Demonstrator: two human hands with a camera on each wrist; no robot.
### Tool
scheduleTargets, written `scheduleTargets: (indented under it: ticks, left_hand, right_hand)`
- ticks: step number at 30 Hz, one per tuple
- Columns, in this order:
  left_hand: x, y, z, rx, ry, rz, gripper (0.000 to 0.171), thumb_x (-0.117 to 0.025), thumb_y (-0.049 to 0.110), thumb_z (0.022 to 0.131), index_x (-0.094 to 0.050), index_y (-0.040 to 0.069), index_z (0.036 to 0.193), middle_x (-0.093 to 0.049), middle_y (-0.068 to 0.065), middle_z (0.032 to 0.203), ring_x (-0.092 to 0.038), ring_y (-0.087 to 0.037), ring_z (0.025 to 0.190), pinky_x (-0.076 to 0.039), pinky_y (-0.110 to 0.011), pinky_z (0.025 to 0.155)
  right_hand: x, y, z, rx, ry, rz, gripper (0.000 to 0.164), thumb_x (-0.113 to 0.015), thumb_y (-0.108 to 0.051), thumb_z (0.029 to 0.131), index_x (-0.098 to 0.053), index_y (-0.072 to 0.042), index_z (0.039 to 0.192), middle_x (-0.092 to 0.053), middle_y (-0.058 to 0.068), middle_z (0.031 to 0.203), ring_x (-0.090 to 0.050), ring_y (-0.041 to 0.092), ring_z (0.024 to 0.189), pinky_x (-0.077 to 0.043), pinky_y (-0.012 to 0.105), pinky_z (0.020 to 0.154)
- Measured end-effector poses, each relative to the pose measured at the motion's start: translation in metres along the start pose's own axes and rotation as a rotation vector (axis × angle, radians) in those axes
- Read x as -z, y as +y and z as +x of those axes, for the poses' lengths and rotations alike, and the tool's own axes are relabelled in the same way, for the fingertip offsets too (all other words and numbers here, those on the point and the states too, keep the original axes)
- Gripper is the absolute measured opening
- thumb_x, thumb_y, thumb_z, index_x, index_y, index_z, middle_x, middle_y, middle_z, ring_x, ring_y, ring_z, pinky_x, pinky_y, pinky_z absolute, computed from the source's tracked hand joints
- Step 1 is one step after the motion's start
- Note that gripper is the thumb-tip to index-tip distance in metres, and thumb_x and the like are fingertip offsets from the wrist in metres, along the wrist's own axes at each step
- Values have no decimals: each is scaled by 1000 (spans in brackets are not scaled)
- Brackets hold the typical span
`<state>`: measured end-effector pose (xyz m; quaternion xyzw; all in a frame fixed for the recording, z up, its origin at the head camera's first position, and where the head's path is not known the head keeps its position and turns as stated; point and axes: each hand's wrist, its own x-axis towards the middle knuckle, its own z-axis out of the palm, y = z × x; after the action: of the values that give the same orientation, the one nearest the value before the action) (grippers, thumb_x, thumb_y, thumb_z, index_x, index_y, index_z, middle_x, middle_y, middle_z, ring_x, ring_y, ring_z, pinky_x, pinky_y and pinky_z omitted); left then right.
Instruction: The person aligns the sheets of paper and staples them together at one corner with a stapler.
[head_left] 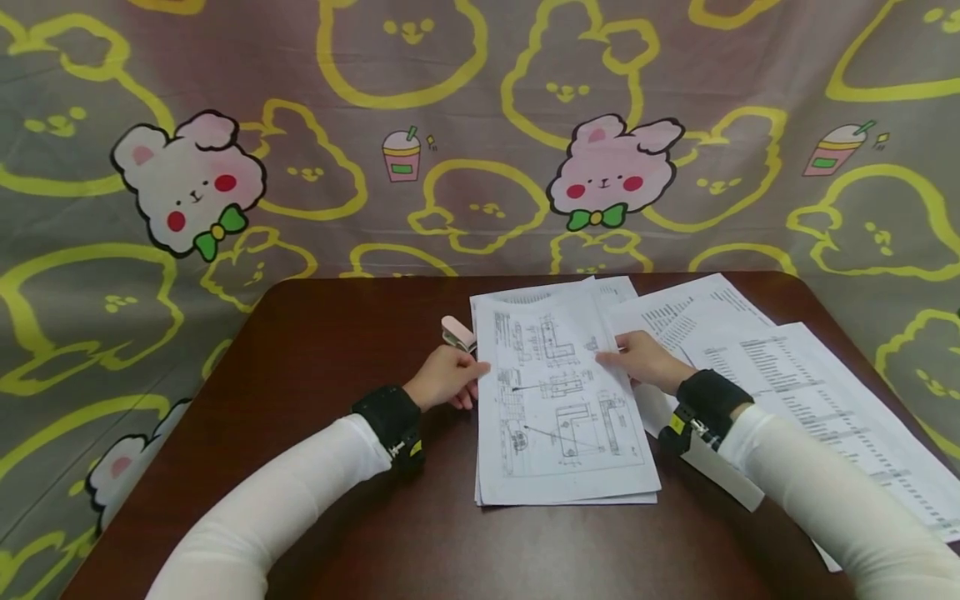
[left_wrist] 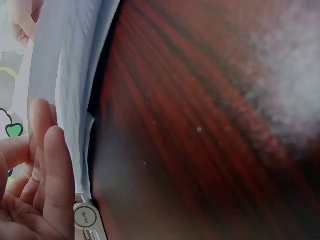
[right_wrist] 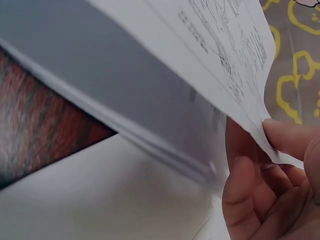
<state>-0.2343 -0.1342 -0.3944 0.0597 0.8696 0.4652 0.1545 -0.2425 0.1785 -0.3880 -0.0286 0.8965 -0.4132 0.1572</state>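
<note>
A sheet printed with technical drawings [head_left: 558, 387] lies between both hands in the head view, over a stack of paper whose edges show below it. My left hand [head_left: 447, 377] pinches the sheet's left edge between thumb and fingers. At the right edge, my right hand [head_left: 648, 360] pinches the sheet with its thumb on top. The right wrist view shows this sheet [right_wrist: 215, 55] raised and bent, apart from the paper stack [right_wrist: 165, 162] beneath. Just beyond the left hand sits a pink stapler [head_left: 457, 332], partly hidden by the papers; its round logo shows in the left wrist view.
More printed sheets [head_left: 817, 408] spread overlapping across the right side of the dark wooden table [head_left: 360, 333], under the right forearm. A cartoon-patterned curtain [head_left: 480, 125] hangs behind the table's far edge.
</note>
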Motion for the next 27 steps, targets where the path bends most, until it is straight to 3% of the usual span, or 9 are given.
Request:
scheduleTargets:
  ticks: [8, 15, 27]
  left_hand:
    - [-4, -5, 11, 21, -1, 65, 27, -63, 25, 96, -69, 1, 84, -62, -10, 61, -58, -17, 44, -50, -26, 46]
    - [-6, -7, 14, 34, -14, 108, 29, -62, 25, 96, -68, 2, 80, -62, -9, 60, -57, -16, 43, -49, -26, 44]
    - [-10, -9, 15, 65, -41, 140, 33, -61, 26, 98, -65, 3, 74, -63, -9, 61, -58, -16, 44, -51, -28, 46]
  right_hand:
    - [-3, 9, 5, -41, 51, -104, 39, -63, -26, 96, -61, 6, 118, -63, 11, 84, -59, 22, 69, -42, 27, 61]
    - [-3, 12, 7, -17, 58, -197, 29, -64, -23, 95, -66, 5, 102, -61, 10, 79, -57, 21, 68, -42, 28, 61]
    - [-1, 11, 4, -49, 56, -239, 25, -68, -25, 92, -68, 0, 95, -59, 9, 74, -57, 21, 64, -41, 28, 59]
